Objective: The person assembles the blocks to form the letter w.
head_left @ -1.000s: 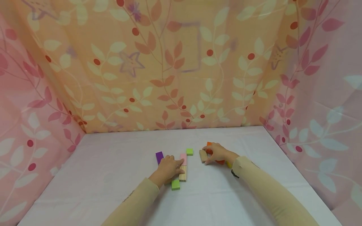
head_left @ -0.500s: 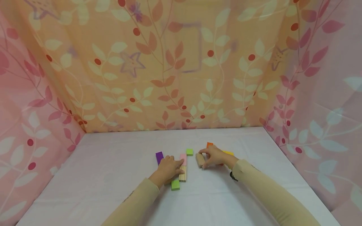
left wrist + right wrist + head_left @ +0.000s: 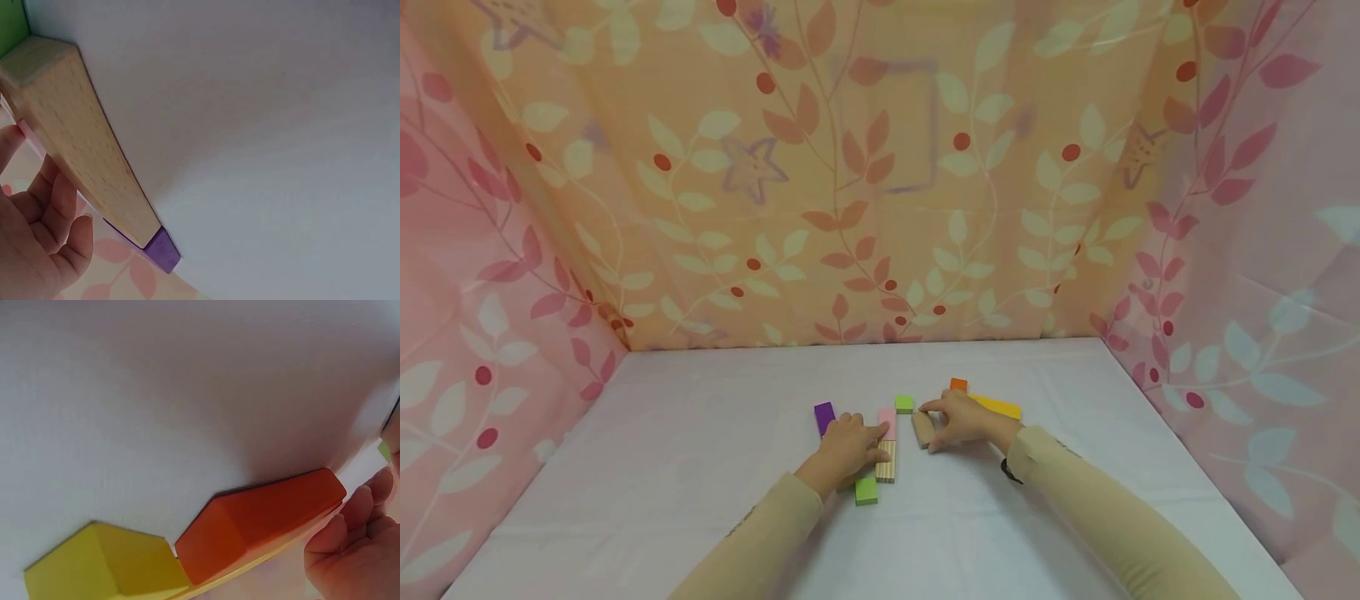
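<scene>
The person's right hand (image 3: 961, 417) grips a beige block (image 3: 922, 431) between thumb and fingertips, at its left. The left hand (image 3: 842, 448), thumb and index finger apart, touches the pink block (image 3: 889, 419) and the striped block (image 3: 886, 472) at its right. A purple block (image 3: 824, 415) lies just beyond the left hand, a green block (image 3: 866, 492) just nearer; an orange block (image 3: 958, 385) sits beyond the right hand.

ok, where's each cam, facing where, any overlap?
Head: on head, facing forward-down at white table; left hand, right hand, sleeves show.
Left wrist: wrist-worn, facing wood block, purple block; left hand lower left.
Right wrist: wrist-worn, facing orange block, yellow block; right hand lower right.
Head and left wrist share purple block.
</scene>
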`<state>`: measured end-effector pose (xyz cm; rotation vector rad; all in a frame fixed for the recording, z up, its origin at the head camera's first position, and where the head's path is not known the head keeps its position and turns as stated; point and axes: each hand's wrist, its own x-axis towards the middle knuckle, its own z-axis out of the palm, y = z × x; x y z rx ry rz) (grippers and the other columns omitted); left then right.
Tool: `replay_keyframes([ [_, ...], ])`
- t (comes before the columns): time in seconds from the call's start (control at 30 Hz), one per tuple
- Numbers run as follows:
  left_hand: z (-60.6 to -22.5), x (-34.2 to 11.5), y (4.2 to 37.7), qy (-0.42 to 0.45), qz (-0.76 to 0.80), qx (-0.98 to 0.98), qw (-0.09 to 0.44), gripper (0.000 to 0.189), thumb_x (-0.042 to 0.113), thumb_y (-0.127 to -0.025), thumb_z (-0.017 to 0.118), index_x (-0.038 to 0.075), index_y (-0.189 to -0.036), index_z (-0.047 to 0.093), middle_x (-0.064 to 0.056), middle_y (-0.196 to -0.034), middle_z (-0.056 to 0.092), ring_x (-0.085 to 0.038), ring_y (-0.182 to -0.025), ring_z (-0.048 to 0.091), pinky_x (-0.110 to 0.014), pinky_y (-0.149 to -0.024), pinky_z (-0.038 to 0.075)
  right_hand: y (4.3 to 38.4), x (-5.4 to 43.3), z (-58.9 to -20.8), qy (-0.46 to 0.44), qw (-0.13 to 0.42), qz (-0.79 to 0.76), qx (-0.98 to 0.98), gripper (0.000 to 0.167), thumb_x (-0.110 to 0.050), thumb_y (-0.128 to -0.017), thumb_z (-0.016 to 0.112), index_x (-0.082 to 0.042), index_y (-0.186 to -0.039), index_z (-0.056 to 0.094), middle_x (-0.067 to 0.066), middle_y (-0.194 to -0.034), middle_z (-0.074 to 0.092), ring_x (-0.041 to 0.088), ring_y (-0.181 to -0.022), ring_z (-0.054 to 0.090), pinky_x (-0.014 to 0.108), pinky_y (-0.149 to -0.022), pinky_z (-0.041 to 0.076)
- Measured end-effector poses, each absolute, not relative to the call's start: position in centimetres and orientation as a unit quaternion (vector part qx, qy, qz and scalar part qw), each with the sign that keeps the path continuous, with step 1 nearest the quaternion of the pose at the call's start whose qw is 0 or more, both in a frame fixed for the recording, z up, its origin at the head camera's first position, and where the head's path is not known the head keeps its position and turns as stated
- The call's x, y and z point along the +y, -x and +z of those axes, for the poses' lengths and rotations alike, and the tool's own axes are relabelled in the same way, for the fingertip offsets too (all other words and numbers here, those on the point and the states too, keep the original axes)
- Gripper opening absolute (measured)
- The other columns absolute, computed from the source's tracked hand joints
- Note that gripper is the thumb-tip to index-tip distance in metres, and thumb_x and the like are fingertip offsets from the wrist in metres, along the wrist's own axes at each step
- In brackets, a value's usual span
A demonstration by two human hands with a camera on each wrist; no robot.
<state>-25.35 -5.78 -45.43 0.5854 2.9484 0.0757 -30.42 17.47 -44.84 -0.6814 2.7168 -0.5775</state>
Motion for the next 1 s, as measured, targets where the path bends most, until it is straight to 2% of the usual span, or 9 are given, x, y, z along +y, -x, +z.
replay_keyframes([
  [0.53,-45.3,-5.6,25.4,-0.19,0.024,0.979,0.071,0.062,0.055,-0.088,0.061,0.028,-0.142,0.052,-0.008,-0.102,0.058,-0.019,-0.086,0.042,-0.036,-0.081,0.041,30.9,17.2,-44.7,0.221,0.134,-0.178,0.949,0.07,-0.031,-0.071,0.088,-0.015,-0.133,0.06,0.004,-0.086,0.047,0.019,-0.084,0.042,0.031,-0.07,0.035],
  [0.73,-45.4,-5.6,25.4,-0.183,0.027,0.979,0.081,0.061,0.055,-0.088,0.06,0.028,-0.142,0.051,-0.008,-0.101,0.057,-0.019,-0.087,0.043,-0.036,-0.081,0.041,31.2,17.8,-44.7,0.235,0.14,-0.207,0.939,0.08,-0.03,-0.07,0.088,-0.012,-0.139,0.053,0.004,-0.087,0.048,0.018,-0.085,0.043,0.034,-0.072,0.037],
  [0.87,-45.4,-5.7,25.4,-0.181,0.036,0.979,0.085,0.061,0.054,-0.088,0.061,0.028,-0.143,0.051,-0.007,-0.099,0.056,-0.018,-0.087,0.042,-0.036,-0.08,0.041,31.2,19.1,-43.9,0.268,0.132,-0.221,0.928,0.075,-0.026,-0.073,0.087,-0.006,-0.138,0.054,0.009,-0.094,0.055,0.021,-0.089,0.044,0.037,-0.079,0.037],
  [1.0,-45.3,-5.7,25.3,-0.181,0.043,0.979,0.088,0.061,0.053,-0.088,0.061,0.028,-0.143,0.051,-0.006,-0.096,0.054,-0.018,-0.086,0.042,-0.035,-0.079,0.04,31.0,20.8,-43.0,0.252,0.143,-0.225,0.93,0.067,-0.023,-0.078,0.083,-0.009,-0.137,0.055,0.012,-0.107,0.054,0.026,-0.098,0.043,0.042,-0.084,0.038],
])
